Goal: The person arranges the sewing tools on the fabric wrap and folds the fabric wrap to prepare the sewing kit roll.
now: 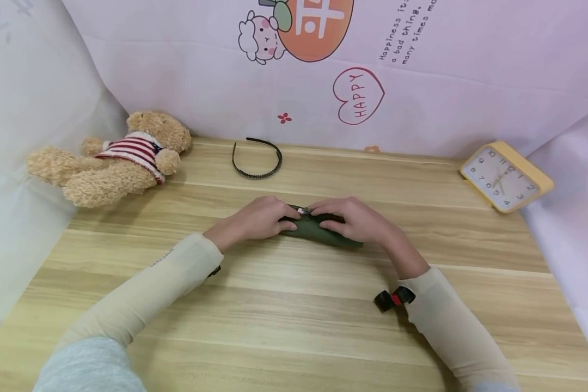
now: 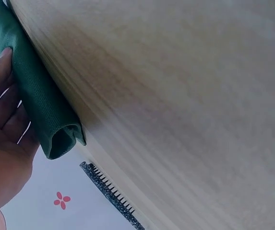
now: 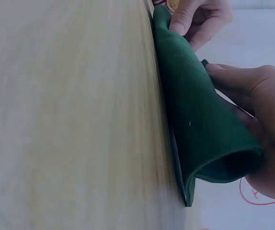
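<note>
A dark green folded piece of leather-like material (image 1: 318,231) lies across the middle of the table. Its end (image 2: 63,136) shows as a hollow roll in the left wrist view, and the other end (image 3: 231,165) gapes wider in the right wrist view. My left hand (image 1: 264,218) pinches its left part, thumb on the near side and fingers beyond. On the right part, my right hand (image 1: 355,220) grips it the same way. Between the index fingertips, a small shiny bit (image 1: 304,211) shows at the top edge, its kind too small to make out.
Behind the hands lies a black toothed headband (image 1: 257,176) on the wooden table (image 1: 284,326). To the left, a teddy bear (image 1: 127,155) in a striped shirt lies on its back. A yellow alarm clock (image 1: 504,177) stands at the back right. A printed cloth (image 1: 186,76) hangs behind.
</note>
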The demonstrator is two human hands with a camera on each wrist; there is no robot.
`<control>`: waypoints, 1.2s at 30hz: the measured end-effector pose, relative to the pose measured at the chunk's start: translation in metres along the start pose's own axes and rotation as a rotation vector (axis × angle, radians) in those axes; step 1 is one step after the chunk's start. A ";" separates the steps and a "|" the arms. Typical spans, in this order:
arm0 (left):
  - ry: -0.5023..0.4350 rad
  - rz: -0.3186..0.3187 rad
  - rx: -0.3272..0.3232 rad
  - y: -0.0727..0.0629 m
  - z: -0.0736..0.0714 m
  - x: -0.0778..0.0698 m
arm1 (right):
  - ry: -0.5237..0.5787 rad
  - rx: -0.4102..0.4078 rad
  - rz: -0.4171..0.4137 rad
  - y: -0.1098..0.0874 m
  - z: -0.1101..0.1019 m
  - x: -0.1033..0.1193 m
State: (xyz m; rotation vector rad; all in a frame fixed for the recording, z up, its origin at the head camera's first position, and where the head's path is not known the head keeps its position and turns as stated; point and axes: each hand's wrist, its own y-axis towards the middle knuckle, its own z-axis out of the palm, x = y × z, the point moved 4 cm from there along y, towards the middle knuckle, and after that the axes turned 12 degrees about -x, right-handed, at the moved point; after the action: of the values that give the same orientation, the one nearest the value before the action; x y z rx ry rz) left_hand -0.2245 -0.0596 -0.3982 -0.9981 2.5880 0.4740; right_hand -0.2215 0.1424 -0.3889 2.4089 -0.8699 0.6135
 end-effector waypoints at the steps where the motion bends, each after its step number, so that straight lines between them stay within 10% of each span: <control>1: 0.003 -0.001 -0.004 0.000 0.000 0.000 | -0.016 0.006 -0.011 0.000 0.000 0.001; 36: -0.001 0.003 -0.023 0.001 -0.002 0.001 | 0.059 0.054 0.065 0.002 0.007 -0.006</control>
State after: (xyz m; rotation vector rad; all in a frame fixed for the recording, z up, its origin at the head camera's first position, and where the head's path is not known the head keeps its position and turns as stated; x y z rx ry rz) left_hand -0.2265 -0.0602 -0.3962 -1.0018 2.5887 0.5067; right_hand -0.2247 0.1396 -0.3970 2.4055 -0.9202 0.7379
